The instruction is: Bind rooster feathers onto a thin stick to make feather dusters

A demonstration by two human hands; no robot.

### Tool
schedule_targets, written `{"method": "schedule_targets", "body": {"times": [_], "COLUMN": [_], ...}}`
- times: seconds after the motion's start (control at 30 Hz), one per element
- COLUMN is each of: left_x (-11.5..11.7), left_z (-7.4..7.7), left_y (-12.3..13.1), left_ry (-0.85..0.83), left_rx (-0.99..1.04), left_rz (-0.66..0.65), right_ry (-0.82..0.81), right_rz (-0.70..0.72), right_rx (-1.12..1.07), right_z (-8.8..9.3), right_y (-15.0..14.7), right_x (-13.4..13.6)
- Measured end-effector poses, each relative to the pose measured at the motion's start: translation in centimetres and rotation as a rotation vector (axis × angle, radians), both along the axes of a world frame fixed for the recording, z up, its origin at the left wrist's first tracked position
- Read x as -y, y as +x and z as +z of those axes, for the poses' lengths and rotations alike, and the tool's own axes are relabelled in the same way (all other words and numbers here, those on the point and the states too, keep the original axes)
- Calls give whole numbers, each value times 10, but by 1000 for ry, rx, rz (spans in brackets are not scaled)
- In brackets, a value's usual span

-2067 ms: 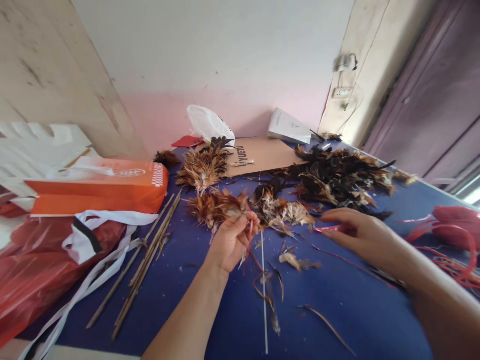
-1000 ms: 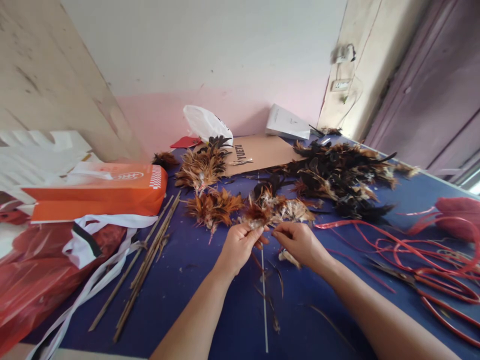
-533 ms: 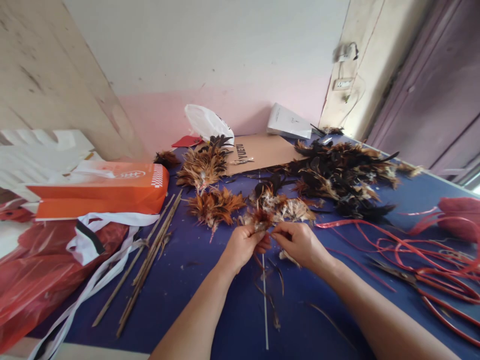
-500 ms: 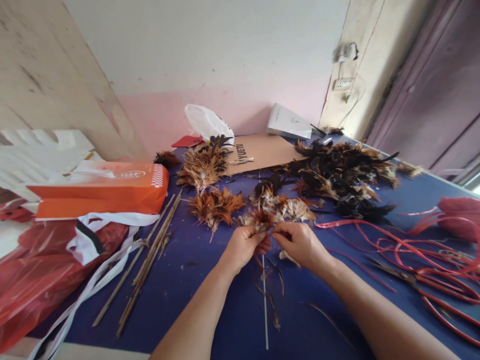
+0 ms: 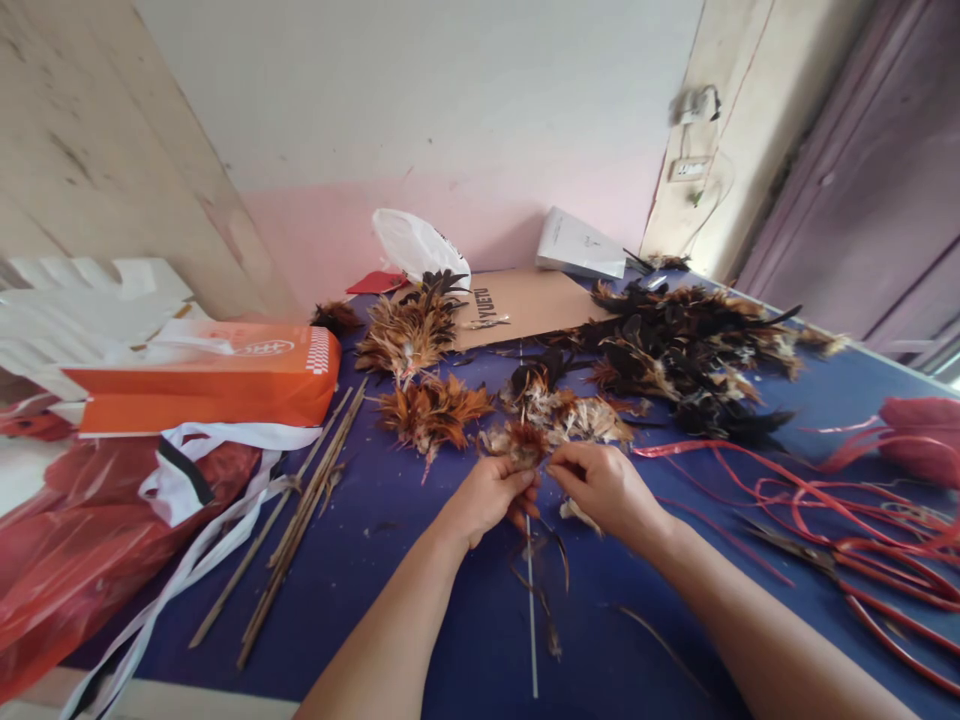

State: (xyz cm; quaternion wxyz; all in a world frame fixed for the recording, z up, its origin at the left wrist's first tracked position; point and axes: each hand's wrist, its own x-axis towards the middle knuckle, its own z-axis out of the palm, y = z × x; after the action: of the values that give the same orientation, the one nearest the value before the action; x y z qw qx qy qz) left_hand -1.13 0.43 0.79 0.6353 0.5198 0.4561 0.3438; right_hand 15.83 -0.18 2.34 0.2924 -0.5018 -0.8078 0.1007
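My left hand (image 5: 496,495) is closed on a small bunch of brown feathers (image 5: 528,440), whose reddish tips stick up past the fingers. Just to its right, my right hand (image 5: 596,480) is pinched; whatever sits between the fingertips is too small to make out. Pale and dark feathers (image 5: 585,418) lie right behind both hands. Two tied-looking bundles, one of orange-brown feathers (image 5: 433,410) and a taller one (image 5: 409,335), rest to the left. Several loose thin feathers (image 5: 553,635) lie on the blue table (image 5: 390,600) below my hands.
At right lie red-handled scissors (image 5: 832,560) and tangled red plastic ribbon (image 5: 772,490). A large heap of dark feathers (image 5: 675,345) is behind them. Thin sticks (image 5: 300,520), an orange bag (image 5: 210,390) and a red plastic bag (image 5: 67,570) are at left. Cardboard (image 5: 532,305) lies at the back.
My hands have drawn slightly apart, the right one a little further to the right. The left hand still holds the feather bunch. The whole view has shifted slightly.
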Motion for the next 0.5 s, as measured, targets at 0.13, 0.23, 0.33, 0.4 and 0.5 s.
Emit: {"method": "schedule_targets", "body": {"times": [0.13,0.23,0.33,0.4,0.5], "left_x": [-5,-4,2,5,8], "left_z": [-7,-10,-10,-9,-8], "left_y": [-3,-1,3,4,5], "left_ry": [-2,43,83,107,114], "left_rx": [-30,-153,-244,-260,-252], "left_rz": [10,-95,-217,-253,-280], "right_ry": [25,99,165,183,187], "right_rz": [77,197,343,402,366], "right_rx": [134,242,336,373,414], "right_z": [11,19,21,19,16], "right_y": [3,-1,-8,-10,-9], "right_x": [8,18,25,26,23]}}
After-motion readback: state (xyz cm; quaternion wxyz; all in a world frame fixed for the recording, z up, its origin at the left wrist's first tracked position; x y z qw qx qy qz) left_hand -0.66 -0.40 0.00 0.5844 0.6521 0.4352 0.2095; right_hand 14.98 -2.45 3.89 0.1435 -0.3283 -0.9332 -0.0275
